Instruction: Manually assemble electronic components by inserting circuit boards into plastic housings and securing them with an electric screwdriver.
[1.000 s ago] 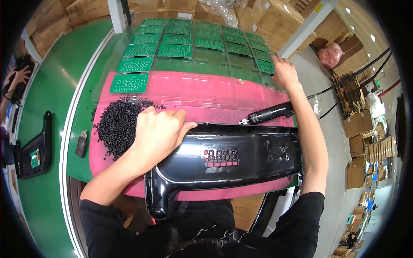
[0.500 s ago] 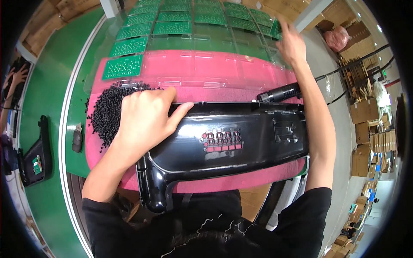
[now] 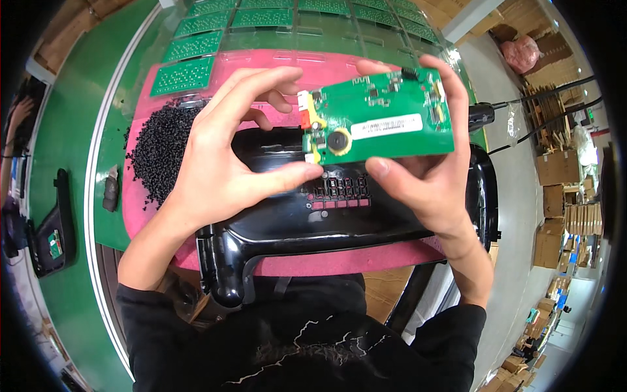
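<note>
A green circuit board (image 3: pixel 398 104) with a white label and small connectors at its left end is held up in my right hand (image 3: pixel 437 196). The fingers go behind its right end and the thumb is by its lower edge. My left hand (image 3: pixel 219 157) is curled beside the board's left end, fingers and thumb apart. Its thumb tip comes close to the lower left corner; whether it touches, I cannot tell. Under both hands a long black plastic housing (image 3: pixel 281 225) with display cutouts lies on a pink mat (image 3: pixel 326 263).
A heap of small black screws (image 3: pixel 157 157) is on the mat's left side. Clear trays with green boards (image 3: pixel 183 75) lie at the back. The black electric screwdriver (image 3: pixel 482 114) and its cable are at the right. A black housing part (image 3: pixel 55 228) rests far left.
My right hand has come back from the trays with a circuit board, now above the housing. My left hand has let go of the housing and risen beside the board.
</note>
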